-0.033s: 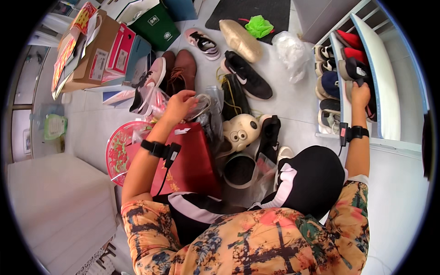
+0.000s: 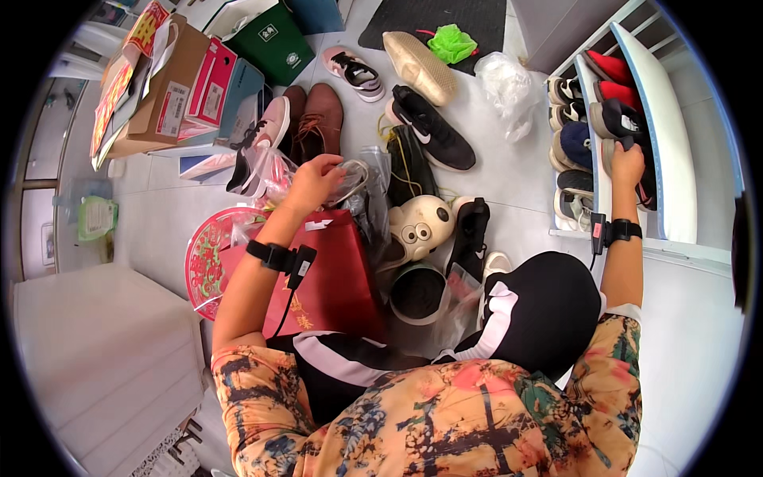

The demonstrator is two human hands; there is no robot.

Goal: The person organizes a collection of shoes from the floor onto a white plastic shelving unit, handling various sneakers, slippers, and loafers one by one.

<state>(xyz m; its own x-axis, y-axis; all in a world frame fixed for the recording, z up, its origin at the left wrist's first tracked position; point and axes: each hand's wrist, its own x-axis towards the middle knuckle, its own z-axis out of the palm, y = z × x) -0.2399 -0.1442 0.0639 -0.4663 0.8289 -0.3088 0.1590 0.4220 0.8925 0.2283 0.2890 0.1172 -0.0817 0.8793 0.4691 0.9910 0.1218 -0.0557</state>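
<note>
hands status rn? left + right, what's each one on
Left hand: closed on the clear plastic bag above the red gift bag.
Right hand: fingers on a dark shoe on the shoe rack; a firm grip cannot be told.

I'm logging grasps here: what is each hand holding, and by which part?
The left hand grips a clear plastic bag by its top edge. The right hand grips a dark shoe on the rack, at its heel.

Red gift bag [image 2: 330,278]: glossy paper. Clear bag [image 2: 350,179] under left hand [image 2: 314,181]: crinkly thin plastic. Brown shoes [image 2: 318,119] matt leather; shoe rack [image 2: 668,135] smooth white painted.
</note>
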